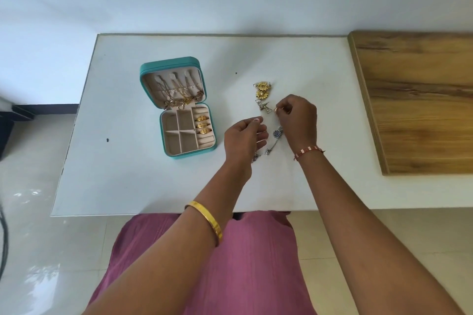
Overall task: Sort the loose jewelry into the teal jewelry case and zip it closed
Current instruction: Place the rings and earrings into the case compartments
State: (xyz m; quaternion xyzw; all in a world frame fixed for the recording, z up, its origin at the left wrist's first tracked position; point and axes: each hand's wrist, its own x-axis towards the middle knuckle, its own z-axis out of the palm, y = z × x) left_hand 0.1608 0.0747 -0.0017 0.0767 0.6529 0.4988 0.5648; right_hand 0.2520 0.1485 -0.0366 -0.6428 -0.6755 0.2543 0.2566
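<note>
I see the teal jewelry case (pixel 179 107) lying open on the white table (pixel 122 174), at about nine o'clock from both hands and well apart from them. Its lid stands up at twelve o'clock with gold necklaces (pixel 179 96) hanging inside; three gold rings (pixel 202 124) sit in the ring rolls on the tray's three o'clock side, and the square compartments beside them look bare.

The loose jewelry lies in a short line between the hands. Two gold flower earrings (pixel 262 89) rest at twelve o'clock of the right hand (pixel 298 120), with wire earrings (pixel 263 106) just below them. That hand is curled tight, its fingertips pinching a small gold piece (pixel 277 109) that I cannot make out.

The left hand (pixel 243 139) is at seven o'clock of the right one, fingers curled inward; whether it holds anything I cannot tell. A silver piece with a blue stone (pixel 276 135) lies between the two hands, touching the table.
</note>
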